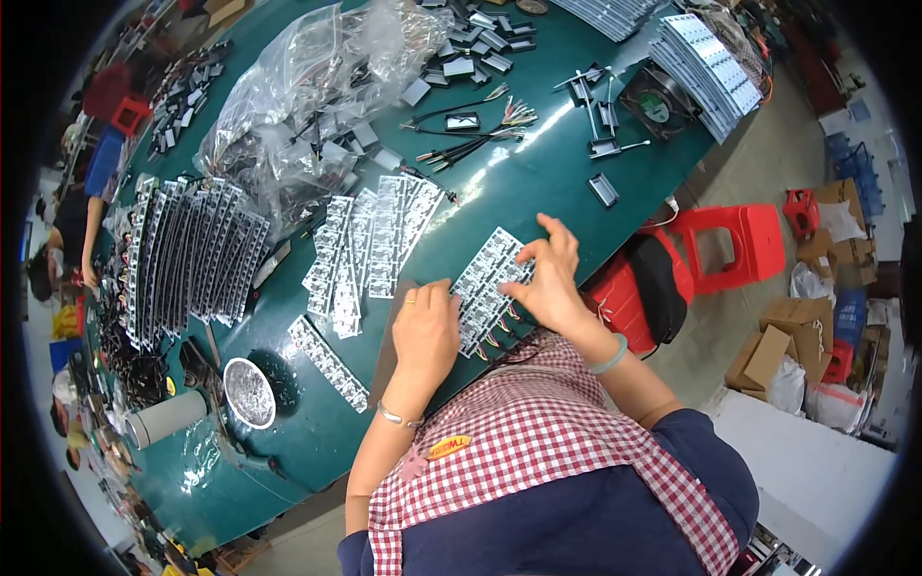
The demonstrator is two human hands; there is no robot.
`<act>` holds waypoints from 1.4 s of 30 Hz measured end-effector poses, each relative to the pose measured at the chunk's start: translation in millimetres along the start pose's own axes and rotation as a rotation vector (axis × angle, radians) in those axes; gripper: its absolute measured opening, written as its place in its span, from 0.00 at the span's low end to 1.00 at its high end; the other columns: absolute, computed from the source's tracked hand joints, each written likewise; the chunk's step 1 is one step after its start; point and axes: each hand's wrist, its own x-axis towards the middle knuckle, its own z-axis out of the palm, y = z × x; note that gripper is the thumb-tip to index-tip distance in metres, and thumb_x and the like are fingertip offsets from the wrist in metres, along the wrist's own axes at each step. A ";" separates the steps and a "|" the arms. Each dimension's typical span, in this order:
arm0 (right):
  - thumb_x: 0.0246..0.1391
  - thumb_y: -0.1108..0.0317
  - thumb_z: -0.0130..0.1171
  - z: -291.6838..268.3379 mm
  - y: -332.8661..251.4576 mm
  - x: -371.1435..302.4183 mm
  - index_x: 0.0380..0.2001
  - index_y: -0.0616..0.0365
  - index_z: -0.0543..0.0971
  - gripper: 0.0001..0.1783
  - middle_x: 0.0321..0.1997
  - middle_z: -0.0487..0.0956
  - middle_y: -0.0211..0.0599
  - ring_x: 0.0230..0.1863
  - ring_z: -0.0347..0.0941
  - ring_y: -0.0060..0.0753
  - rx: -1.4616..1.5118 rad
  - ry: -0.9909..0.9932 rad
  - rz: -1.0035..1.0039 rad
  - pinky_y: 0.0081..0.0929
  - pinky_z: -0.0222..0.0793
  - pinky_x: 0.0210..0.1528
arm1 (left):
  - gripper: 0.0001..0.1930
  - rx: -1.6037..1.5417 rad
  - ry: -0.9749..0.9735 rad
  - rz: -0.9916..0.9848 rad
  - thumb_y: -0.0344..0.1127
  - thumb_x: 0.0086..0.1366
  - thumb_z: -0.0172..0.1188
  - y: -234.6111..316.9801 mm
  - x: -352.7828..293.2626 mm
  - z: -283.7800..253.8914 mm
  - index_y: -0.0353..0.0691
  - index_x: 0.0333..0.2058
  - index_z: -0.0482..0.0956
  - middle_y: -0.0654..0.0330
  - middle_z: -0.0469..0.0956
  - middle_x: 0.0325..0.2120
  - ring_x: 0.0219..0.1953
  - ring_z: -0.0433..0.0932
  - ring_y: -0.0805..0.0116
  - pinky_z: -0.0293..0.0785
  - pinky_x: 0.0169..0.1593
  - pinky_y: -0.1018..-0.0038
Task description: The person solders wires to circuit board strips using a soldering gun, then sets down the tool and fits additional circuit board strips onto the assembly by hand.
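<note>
A white circuit board panel (pixel 492 278) with several rows of small parts lies in front of me at the table's near edge. Short coloured wires (pixel 499 331) stick out along its right side. My left hand (pixel 424 331), with a ring and a bracelet, is closed, its curled fingers at the panel's left edge. Beneath that hand lies a flat dark bar (pixel 389 341). Over the panel's right side, my right hand (pixel 554 278) has thumb and fingers spread apart, the thumb close to the panel's surface. Nothing shows between those fingers.
Loose board strips (pixel 351 259) and a single strip (pixel 327 360) lie to the left. Beyond them are stacked strips (pixel 197 250), a white-rimmed bowl (pixel 250 394) and a plastic bag (pixel 288 115). Cables (pixel 480 134) and a fan (pixel 658 104) lie farther off. Red stools (pixel 725 250) stand right.
</note>
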 end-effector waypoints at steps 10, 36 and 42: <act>0.25 0.61 0.76 -4.3 -1.5 -10.6 0.42 0.62 0.68 0.39 0.64 0.49 0.58 0.65 0.43 0.61 -0.059 0.071 0.005 0.54 0.42 0.63 | 0.20 -0.059 -0.296 -0.291 0.45 0.52 0.66 16.5 28.7 5.7 0.34 0.32 0.71 0.46 0.76 0.29 0.34 0.76 0.50 0.70 0.33 0.61; 0.42 0.75 0.69 -52.6 -8.2 27.8 0.37 0.68 0.80 0.15 0.32 0.81 0.30 0.33 0.73 0.15 1.053 -0.910 0.069 0.16 0.69 0.36 | 0.14 -1.205 -0.493 -0.224 0.39 0.70 0.47 17.1 37.0 -30.1 0.33 0.38 0.74 0.71 0.71 0.25 0.28 0.62 0.84 0.63 0.31 0.82; 0.41 0.75 0.70 -62.4 -19.7 27.3 0.34 0.69 0.81 0.15 0.32 0.81 0.31 0.32 0.73 0.15 1.127 -0.967 0.112 0.15 0.69 0.35 | 0.15 -1.578 -0.441 -0.350 0.41 0.69 0.48 14.6 22.5 -3.0 0.34 0.39 0.74 0.68 0.75 0.29 0.29 0.69 0.83 0.66 0.33 0.83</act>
